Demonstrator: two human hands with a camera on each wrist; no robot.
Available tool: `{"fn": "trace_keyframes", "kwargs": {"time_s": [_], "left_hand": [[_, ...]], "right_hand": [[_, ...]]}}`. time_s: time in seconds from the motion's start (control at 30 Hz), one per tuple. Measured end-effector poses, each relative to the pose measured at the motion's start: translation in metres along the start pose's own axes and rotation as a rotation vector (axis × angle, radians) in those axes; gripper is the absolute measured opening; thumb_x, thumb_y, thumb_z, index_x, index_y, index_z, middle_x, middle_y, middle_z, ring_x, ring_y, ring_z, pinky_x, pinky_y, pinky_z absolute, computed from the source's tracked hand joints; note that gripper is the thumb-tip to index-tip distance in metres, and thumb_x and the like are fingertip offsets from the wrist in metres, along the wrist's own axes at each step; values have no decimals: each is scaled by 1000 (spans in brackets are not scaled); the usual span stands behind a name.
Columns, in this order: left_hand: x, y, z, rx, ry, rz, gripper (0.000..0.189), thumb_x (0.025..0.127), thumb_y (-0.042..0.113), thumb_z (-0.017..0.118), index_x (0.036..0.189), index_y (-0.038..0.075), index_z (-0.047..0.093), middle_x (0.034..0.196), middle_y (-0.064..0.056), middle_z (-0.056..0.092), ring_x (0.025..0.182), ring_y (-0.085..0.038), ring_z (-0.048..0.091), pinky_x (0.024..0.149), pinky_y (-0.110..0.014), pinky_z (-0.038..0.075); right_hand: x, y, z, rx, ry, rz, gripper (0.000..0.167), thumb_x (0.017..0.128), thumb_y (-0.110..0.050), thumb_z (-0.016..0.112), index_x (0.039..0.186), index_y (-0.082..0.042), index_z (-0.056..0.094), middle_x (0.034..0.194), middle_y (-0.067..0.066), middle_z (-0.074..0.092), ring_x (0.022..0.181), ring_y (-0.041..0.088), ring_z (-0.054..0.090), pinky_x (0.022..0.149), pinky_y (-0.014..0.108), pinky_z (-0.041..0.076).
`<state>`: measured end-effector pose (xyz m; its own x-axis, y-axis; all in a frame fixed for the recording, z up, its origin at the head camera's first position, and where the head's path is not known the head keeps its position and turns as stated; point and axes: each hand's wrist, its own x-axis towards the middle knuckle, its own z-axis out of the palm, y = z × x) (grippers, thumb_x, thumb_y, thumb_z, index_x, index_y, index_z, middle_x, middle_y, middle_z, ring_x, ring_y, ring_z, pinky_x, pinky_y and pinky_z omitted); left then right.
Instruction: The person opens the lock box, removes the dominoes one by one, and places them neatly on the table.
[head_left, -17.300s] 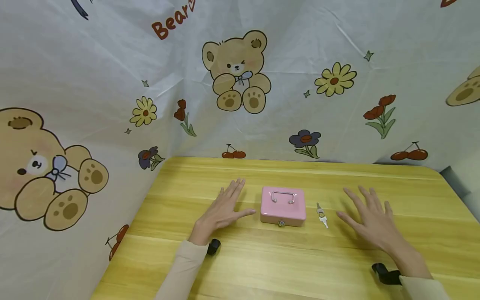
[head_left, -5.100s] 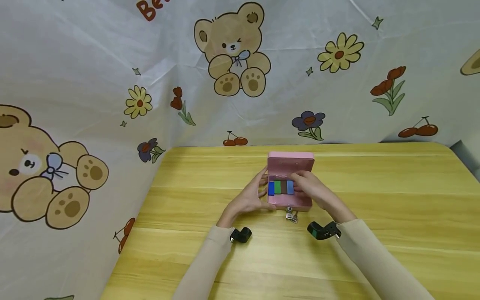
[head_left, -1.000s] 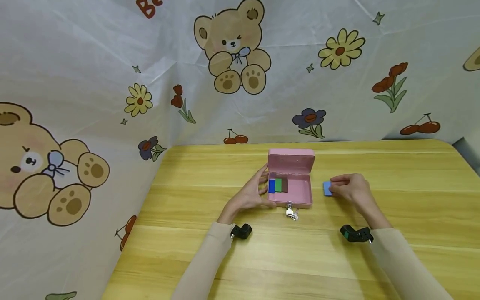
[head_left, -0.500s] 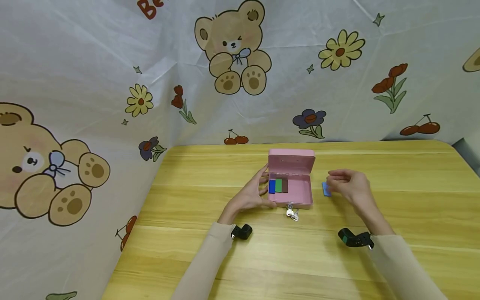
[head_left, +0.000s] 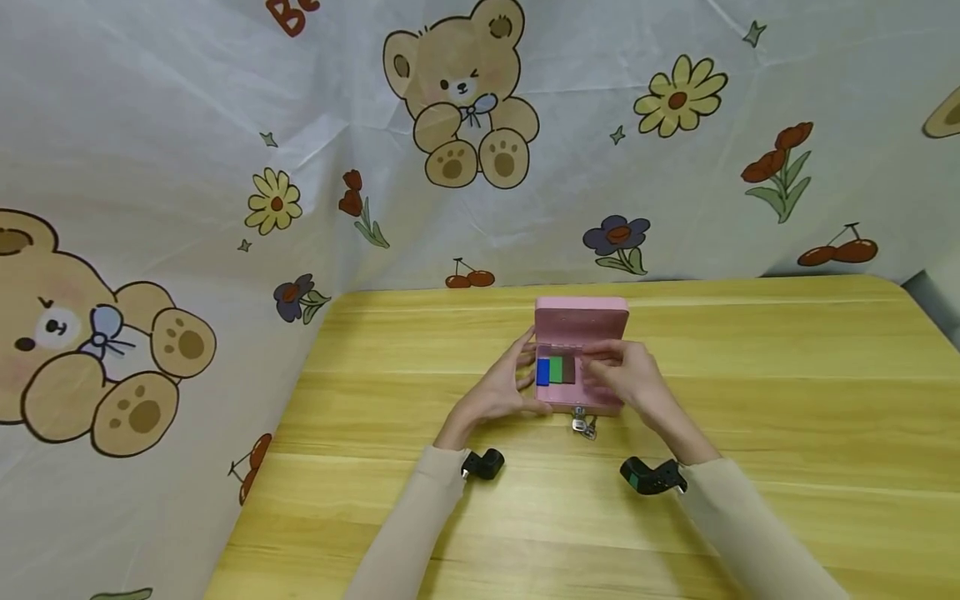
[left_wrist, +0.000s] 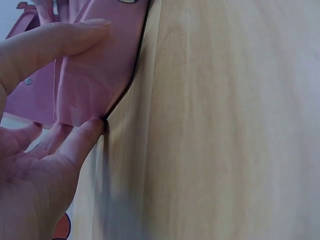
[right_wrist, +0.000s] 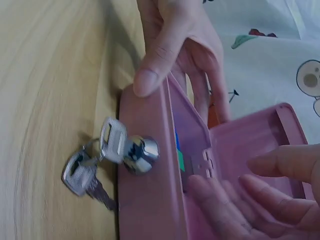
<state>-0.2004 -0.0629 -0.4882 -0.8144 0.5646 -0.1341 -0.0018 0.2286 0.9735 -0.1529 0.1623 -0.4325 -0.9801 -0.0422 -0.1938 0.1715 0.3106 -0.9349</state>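
1. Two hands work at one small pink box (head_left: 581, 354), which stands open near the middle of the yellow wooden table (head_left: 750, 400), lid upright at the back.
2. The left hand (head_left: 498, 392) steadies the box's left side: thumb laid against the front wall, fingers loosely spread beside the left wall, clasping lightly rather than gripping hard.
3. The right hand (head_left: 626, 379) reaches into the right half of the box with relaxed, slightly bent fingers; whether they have hold of anything inside, I cannot tell.
4. Three flat blocks sit side by side in the left half: a blue block (head_left: 543, 372), a green block (head_left: 556, 369) and a dark brown block (head_left: 568, 369).
5. A key (right_wrist: 114, 141) sits in the lock (right_wrist: 140, 154) on the front wall, with a second key (right_wrist: 80, 172) dangling from it on the tabletop.
6. The box looks light, stiff and smooth-walled, likely to slide on the wood; holding it by both side walls seems safest. The blocks look hard and thin, best pinched by their edges.
7. A printed bear cloth (head_left: 225, 125) hangs behind the table.
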Motion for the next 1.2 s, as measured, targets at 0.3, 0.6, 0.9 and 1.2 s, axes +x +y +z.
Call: {"fn": "trace_keyframes", "kwargs": {"time_s": [0.3,0.6,0.9,1.2], "left_hand": [[1,0,0,-2,-18,14,134,73,-11,90,170,28,6,168,-11,26,154,-29,31,118,-29,43],[0,1,0,9,-7,2,134,73,-12,90,170,28,6,167,-10,27,154,-28,31,117,-29,44],[0,-1,-1,2,-2,7,135,72,-13,90,170,28,6,168,-10,27,154,-28,31,117,-28,44],[0,-1,-2,-2,-9,13,134,73,-13,90,170,27,6,167,-10,28,155,-27,31,117,-28,44]], "right_hand": [[8,4,16,-131,33,140,37,104,-10,59,135,10,63,125,28,67,94,25,75,76,27,63],[15,3,19,-103,27,174,38,105,-11,58,136,12,60,130,31,63,104,31,72,81,32,65],[19,4,25,-43,51,182,35,103,-6,58,132,11,63,130,29,62,103,27,67,76,24,61],[19,7,25,2,44,171,35,103,-3,58,135,13,59,131,32,61,108,31,66,82,27,64]]}}
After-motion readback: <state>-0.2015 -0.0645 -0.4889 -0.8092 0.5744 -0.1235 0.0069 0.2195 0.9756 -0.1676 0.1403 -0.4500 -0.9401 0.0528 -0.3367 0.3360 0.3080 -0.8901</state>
